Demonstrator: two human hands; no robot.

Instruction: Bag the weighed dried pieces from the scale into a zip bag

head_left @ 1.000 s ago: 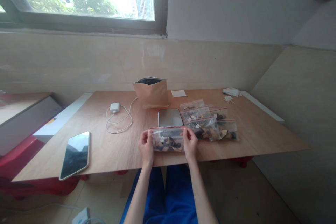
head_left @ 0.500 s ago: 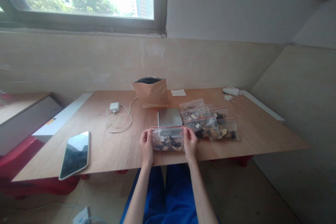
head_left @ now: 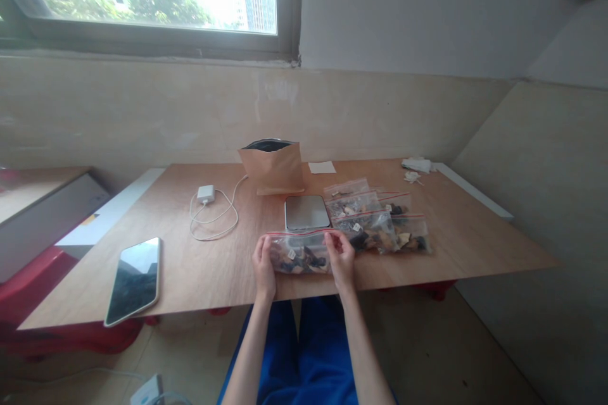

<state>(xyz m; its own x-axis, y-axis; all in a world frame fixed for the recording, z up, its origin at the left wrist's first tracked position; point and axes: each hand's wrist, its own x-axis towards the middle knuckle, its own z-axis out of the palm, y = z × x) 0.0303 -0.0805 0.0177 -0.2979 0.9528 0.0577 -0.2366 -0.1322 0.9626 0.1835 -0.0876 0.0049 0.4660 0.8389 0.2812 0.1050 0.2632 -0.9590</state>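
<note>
A clear zip bag [head_left: 301, 255] with a red seal line lies near the table's front edge, holding dark and tan dried pieces and a small white label. My left hand [head_left: 264, 266] grips its upper left corner. At the upper right end, my right hand [head_left: 341, 259] pinches the seal between thumb and fingers. Just behind the bag sits a flat scale with a silver top [head_left: 306, 211]. To the right, several similar filled zip bags [head_left: 373, 228] overlap in a pile.
An open brown paper pouch [head_left: 273, 168] stands behind the scale. On the left are a white charger [head_left: 206, 193] with its looped cable and a tablet [head_left: 134, 281] at the edge. A white card [head_left: 322, 168] and crumpled white packets [head_left: 418, 166] lie at the back.
My right hand's thumb and fingers have shifted slightly left along the seal, which now bends a little. My left hand stays at its corner.
</note>
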